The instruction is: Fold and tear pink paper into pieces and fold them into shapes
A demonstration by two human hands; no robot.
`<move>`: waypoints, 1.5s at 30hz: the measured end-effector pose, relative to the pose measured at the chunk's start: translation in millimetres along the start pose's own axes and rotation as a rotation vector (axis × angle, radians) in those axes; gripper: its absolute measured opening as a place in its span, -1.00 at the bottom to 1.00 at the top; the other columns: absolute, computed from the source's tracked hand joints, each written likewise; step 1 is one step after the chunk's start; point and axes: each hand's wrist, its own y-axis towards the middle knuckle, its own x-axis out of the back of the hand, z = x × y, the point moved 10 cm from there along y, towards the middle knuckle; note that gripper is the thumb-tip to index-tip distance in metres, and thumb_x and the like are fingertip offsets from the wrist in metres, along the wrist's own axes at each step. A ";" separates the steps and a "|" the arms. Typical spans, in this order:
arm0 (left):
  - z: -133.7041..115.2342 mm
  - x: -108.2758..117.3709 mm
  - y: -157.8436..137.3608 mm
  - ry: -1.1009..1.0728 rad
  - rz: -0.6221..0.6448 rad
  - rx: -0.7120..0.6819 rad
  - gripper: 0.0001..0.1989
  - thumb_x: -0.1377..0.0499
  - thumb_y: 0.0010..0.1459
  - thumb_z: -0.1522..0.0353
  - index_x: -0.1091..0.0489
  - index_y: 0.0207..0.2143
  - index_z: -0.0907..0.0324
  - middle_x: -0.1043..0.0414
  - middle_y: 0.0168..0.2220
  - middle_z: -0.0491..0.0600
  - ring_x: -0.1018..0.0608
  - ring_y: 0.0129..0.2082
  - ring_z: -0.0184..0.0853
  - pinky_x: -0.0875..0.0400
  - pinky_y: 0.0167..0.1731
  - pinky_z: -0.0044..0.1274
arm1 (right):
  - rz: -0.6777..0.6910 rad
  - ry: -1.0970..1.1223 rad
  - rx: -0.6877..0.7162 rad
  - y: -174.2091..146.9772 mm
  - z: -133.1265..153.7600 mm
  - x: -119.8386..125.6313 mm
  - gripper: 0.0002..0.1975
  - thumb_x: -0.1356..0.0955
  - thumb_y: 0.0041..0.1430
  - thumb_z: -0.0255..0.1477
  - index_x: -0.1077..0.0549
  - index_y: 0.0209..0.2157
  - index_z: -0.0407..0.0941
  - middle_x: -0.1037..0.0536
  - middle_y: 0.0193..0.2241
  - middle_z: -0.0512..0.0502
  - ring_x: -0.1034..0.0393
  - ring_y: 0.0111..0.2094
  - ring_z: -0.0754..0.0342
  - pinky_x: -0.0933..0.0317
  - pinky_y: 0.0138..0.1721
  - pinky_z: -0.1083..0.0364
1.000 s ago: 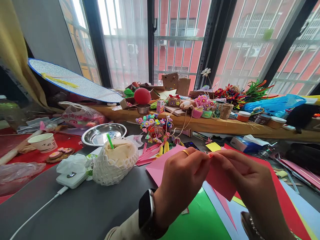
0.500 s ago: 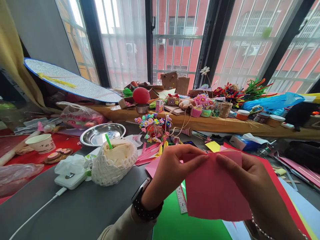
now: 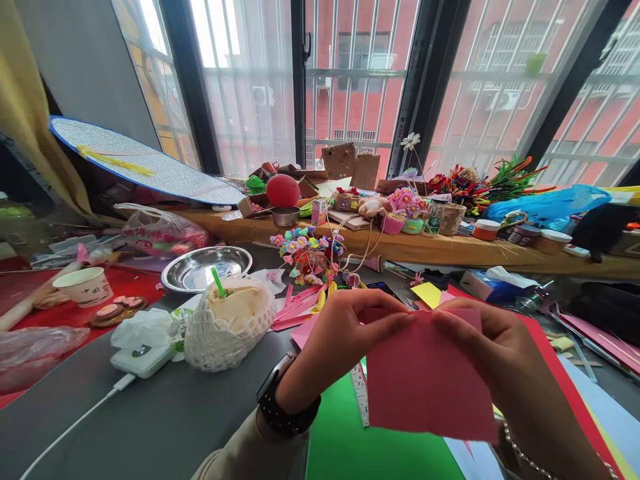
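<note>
One pink sheet (image 3: pixel 430 380), its top edge pinched by left hand (image 3: pixel 343 340) and right hand (image 3: pixel 505 357), hangs broadside below the grip, over green paper (image 3: pixel 365 453); a second ago less of it showed.

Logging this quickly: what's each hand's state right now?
Left hand: closed, holding the pink paper by its top edge.
Right hand: closed, holding the same paper.

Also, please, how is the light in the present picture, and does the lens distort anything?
Head view: backlit by the window, bright at upper left; left hand, right hand and pink paper look shaded; metal plate catches reflections; same head view: right window frame leans, probably from lens stretch.
</note>
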 end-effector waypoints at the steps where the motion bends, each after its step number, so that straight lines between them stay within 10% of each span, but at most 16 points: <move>1: 0.2 -0.2 0.0 0.000 0.008 0.001 -0.86 -0.15 -0.05 0.33 -0.43 -0.46 0.23 -0.45 -0.46 -0.08 -0.43 -0.46 -0.46 -0.29 -0.49 -0.71 | 0.005 -0.002 0.002 0.4 0.3 -0.5 -0.76 -0.37 -0.21 -0.25 -0.40 -0.66 -0.16 -0.34 -0.74 0.06 -0.14 -0.73 0.26 0.04 -0.77 0.29; 31: 10.2 9.2 0.2 -0.096 -0.122 0.092 -0.67 -0.20 -0.13 0.26 -0.33 -0.26 0.17 -0.42 -0.41 -0.06 -0.43 -0.47 -0.42 -0.30 -0.54 -0.65 | -0.087 -0.013 -0.121 -1.1 -11.8 6.3 -0.70 -0.37 -0.27 -0.19 -0.45 -0.54 -0.14 -0.48 -0.70 -0.03 -0.33 -0.68 0.08 -0.14 -0.73 0.20; 45: 17.9 2.6 -1.2 -0.173 -0.085 0.161 -0.81 -0.17 -0.10 0.27 -0.43 -0.50 0.23 -0.40 -0.52 -0.08 -0.39 -0.52 -0.44 -0.19 -0.59 -0.67 | -0.102 0.031 -0.106 -3.6 -9.7 4.2 -0.67 -0.36 -0.23 -0.17 -0.45 -0.50 -0.16 -0.46 -0.70 -0.06 -0.31 -0.72 0.08 -0.12 -0.78 0.18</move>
